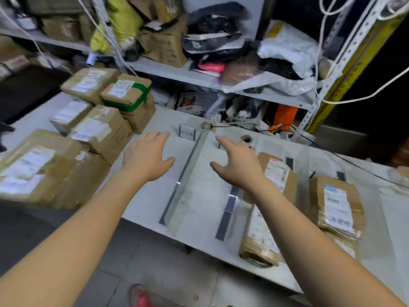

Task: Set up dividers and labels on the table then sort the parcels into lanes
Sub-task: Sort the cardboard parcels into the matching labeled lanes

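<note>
Bare fingers: left hand point(147, 158) and right hand point(238, 166) spread, grasping nothing, poised over the table point(152, 202)
Between them: clear divider point(188, 171), thin glossy strip, likely marking a lane
Beyond fingertips: small label point(187, 132), upright
Left: unsorted parcels point(95, 129), taped cardboard, stacked
Right: sorted parcel point(278, 176), flat in its lane

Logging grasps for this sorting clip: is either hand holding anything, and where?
Nothing is held. The left hand and right hand hover open above the table, either side of a divider strip.
</note>
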Demonstrator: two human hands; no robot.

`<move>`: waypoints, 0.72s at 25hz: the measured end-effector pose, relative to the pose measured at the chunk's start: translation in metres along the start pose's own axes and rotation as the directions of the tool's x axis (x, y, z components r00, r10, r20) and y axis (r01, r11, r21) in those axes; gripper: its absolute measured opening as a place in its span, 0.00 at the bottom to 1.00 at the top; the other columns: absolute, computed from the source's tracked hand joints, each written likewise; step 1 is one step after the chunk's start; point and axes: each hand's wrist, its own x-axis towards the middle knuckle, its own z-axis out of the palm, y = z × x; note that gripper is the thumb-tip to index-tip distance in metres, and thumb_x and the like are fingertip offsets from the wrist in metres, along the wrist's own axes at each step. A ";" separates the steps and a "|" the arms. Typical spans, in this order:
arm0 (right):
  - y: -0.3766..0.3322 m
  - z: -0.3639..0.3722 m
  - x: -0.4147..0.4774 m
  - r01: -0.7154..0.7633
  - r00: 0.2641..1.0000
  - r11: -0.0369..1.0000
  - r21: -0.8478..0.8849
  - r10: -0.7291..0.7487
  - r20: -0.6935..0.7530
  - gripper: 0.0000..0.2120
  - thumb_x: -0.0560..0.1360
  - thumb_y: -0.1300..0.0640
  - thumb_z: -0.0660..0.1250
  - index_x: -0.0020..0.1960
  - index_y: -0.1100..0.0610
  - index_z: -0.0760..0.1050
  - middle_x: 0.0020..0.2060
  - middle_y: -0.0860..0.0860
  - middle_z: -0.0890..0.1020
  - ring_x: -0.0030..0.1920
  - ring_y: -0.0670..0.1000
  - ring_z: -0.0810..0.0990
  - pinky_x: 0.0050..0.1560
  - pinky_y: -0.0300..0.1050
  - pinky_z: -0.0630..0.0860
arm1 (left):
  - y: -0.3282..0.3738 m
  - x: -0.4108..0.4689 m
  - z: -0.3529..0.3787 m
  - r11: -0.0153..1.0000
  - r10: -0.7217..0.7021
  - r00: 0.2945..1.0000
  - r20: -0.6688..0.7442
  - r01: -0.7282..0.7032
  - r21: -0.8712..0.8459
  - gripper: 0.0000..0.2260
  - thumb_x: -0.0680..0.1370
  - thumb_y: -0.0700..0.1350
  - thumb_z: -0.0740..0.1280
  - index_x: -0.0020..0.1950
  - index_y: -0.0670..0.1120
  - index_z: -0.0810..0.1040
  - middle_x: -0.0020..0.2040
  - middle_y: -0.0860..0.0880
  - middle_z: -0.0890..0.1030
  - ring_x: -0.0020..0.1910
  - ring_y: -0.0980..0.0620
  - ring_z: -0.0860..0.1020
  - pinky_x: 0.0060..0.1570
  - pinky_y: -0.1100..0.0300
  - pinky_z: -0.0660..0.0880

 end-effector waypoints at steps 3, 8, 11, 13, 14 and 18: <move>-0.066 0.020 0.036 0.023 0.999 0.998 -0.060 -0.022 0.028 0.36 0.76 0.40 0.68 0.80 0.46 0.60 0.78 0.48 0.69 0.71 0.60 0.71 0.67 0.58 0.70 | -0.079 0.011 -0.020 0.996 -0.080 0.997 0.016 0.080 0.032 0.36 0.78 0.63 0.64 0.82 0.54 0.56 0.79 0.50 0.64 0.75 0.45 0.65 0.66 0.48 0.72; -0.180 0.047 0.092 0.040 0.999 0.996 -0.078 -0.038 0.025 0.36 0.77 0.40 0.67 0.80 0.45 0.60 0.76 0.48 0.70 0.72 0.58 0.71 0.68 0.56 0.71 | -0.198 0.017 -0.039 0.993 -0.111 0.993 0.041 0.109 0.050 0.33 0.78 0.61 0.66 0.79 0.52 0.61 0.76 0.48 0.68 0.73 0.44 0.68 0.64 0.47 0.72; -0.237 0.064 0.121 0.070 0.997 0.994 -0.086 -0.068 0.027 0.35 0.77 0.39 0.67 0.80 0.44 0.59 0.76 0.47 0.71 0.71 0.57 0.72 0.66 0.57 0.75 | -0.262 0.022 -0.042 0.990 -0.140 0.989 0.039 0.140 0.011 0.33 0.78 0.61 0.64 0.80 0.53 0.60 0.76 0.48 0.68 0.74 0.45 0.68 0.64 0.48 0.73; -0.265 0.076 0.135 0.092 0.995 0.994 -0.057 -0.090 0.039 0.34 0.77 0.39 0.67 0.80 0.43 0.59 0.74 0.46 0.73 0.70 0.56 0.72 0.60 0.54 0.77 | -0.296 0.023 -0.043 0.985 -0.172 0.984 0.044 0.172 -0.004 0.32 0.78 0.60 0.63 0.80 0.53 0.60 0.75 0.49 0.69 0.72 0.45 0.68 0.62 0.49 0.73; -0.277 0.084 0.141 0.104 0.993 0.994 -0.034 -0.102 0.054 0.34 0.77 0.39 0.67 0.79 0.42 0.59 0.74 0.45 0.73 0.70 0.55 0.72 0.58 0.53 0.77 | -0.312 0.023 -0.043 0.983 -0.183 0.982 0.049 0.183 -0.005 0.31 0.78 0.60 0.63 0.79 0.53 0.62 0.73 0.49 0.70 0.71 0.44 0.69 0.62 0.49 0.74; -0.310 0.114 0.165 0.121 0.985 0.991 0.064 -0.128 0.114 0.34 0.77 0.38 0.67 0.79 0.41 0.60 0.74 0.44 0.73 0.71 0.53 0.71 0.56 0.51 0.76 | -0.359 0.023 -0.039 0.960 -0.265 0.959 0.098 0.273 -0.069 0.30 0.78 0.59 0.64 0.79 0.53 0.62 0.74 0.49 0.70 0.72 0.44 0.68 0.63 0.45 0.74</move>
